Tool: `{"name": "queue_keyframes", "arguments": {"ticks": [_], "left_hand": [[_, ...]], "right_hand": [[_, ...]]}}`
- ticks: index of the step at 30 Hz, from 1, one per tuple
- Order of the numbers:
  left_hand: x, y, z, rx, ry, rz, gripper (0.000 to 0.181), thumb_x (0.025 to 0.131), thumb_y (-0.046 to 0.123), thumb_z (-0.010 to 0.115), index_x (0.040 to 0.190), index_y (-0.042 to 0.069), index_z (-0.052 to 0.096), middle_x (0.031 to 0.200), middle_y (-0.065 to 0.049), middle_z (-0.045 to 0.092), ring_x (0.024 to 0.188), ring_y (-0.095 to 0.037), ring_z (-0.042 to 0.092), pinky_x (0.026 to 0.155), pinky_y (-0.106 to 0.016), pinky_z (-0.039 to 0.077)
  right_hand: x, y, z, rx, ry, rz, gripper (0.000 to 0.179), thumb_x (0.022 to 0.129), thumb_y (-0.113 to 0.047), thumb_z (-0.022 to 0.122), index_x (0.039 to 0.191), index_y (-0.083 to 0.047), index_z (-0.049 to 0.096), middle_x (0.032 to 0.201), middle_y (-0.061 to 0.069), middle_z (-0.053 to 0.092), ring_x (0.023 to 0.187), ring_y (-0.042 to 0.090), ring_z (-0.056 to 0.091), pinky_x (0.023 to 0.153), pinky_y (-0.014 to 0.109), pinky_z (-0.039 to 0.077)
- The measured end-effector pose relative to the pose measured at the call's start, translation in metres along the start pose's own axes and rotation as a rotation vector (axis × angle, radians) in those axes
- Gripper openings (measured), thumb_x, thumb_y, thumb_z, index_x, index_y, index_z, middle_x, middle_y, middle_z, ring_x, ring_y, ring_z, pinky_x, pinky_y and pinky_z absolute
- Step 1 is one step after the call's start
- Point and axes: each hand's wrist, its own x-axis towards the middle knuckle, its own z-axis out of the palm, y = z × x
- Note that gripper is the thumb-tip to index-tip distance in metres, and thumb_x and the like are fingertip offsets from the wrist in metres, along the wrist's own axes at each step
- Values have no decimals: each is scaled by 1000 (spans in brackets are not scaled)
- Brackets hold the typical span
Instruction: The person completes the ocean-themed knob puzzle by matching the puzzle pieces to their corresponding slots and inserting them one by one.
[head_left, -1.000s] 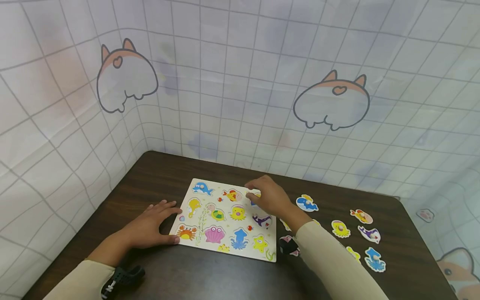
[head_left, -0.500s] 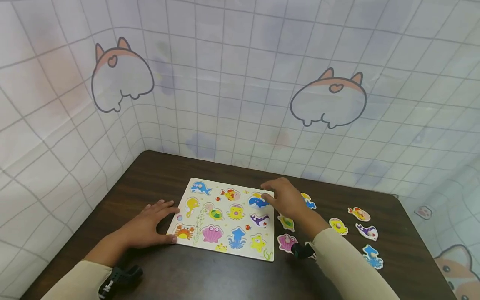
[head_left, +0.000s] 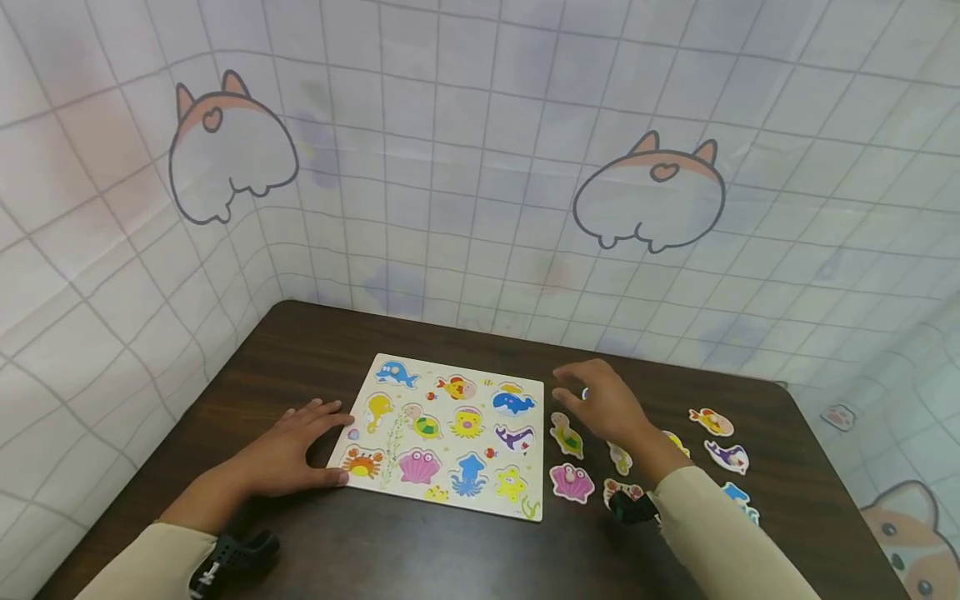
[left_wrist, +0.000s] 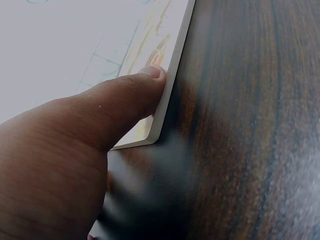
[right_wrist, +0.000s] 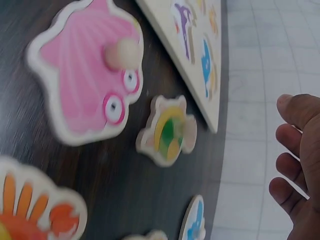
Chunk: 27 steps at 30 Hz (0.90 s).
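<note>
My left hand [head_left: 285,454] rests against the left side of a sea-animal puzzle board [head_left: 487,505], fingers spread. In the left wrist view its thumb [left_wrist: 135,92] lies on the board's edge near a corner. Past the board's right side, my right hand [head_left: 603,400] is above the table with fingers slightly bent and nothing in them. Nearest to it are a turtle piece [head_left: 566,437] and a blue whale piece [right_wrist: 194,220], mostly hidden by the hand in the head view. A knobbed dolphin piece [head_left: 396,372] sits in the board's far left corner.
A pink shell piece [head_left: 572,482] and a crab piece [right_wrist: 37,220] lie right of the board. Farther right are a red-and-yellow fish piece [head_left: 711,422], a purple whale piece [head_left: 727,457] and a blue squid piece [head_left: 738,493], partly behind the sleeve. A patterned curtain [head_left: 450,208] stands behind the table.
My right hand has moved right, from over the board's far right corner to above the loose pieces, uncovering the board's whale picture. My left hand has stayed on the board. The head view has shifted slightly.
</note>
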Motion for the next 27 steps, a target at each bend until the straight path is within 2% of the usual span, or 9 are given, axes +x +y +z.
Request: {"name": "queue_keyframes", "arguments": {"ticks": [11, 21, 27], "left_hand": [[-1, 2, -3, 12, 10, -6, 89, 79, 71, 75, 149, 21, 53, 159, -18, 39, 149, -49, 24, 116, -71, 14], [-1, 5, -3, 20, 9, -18, 89, 78, 71, 75, 149, 21, 53, 159, -19, 40, 149, -49, 24, 116, -71, 15], [-1, 6, -2, 16, 4, -20, 89, 78, 70, 76, 149, 20, 53, 159, -19, 40, 149, -49, 24, 116, -71, 14]], "right_hand": [[-12, 29, -19, -14, 46, 26, 34, 96, -21, 75, 127, -5, 71, 123, 11, 69, 122, 36, 56, 99, 57, 48], [-27, 55, -33, -35, 29, 101, 35, 97, -23, 73, 127, -4, 70, 124, 13, 68, 125, 39, 54, 102, 62, 44], [-37, 69, -41, -32, 40, 102, 34, 97, -19, 73, 126, -3, 70, 123, 15, 68, 125, 42, 53, 102, 64, 43]]}}
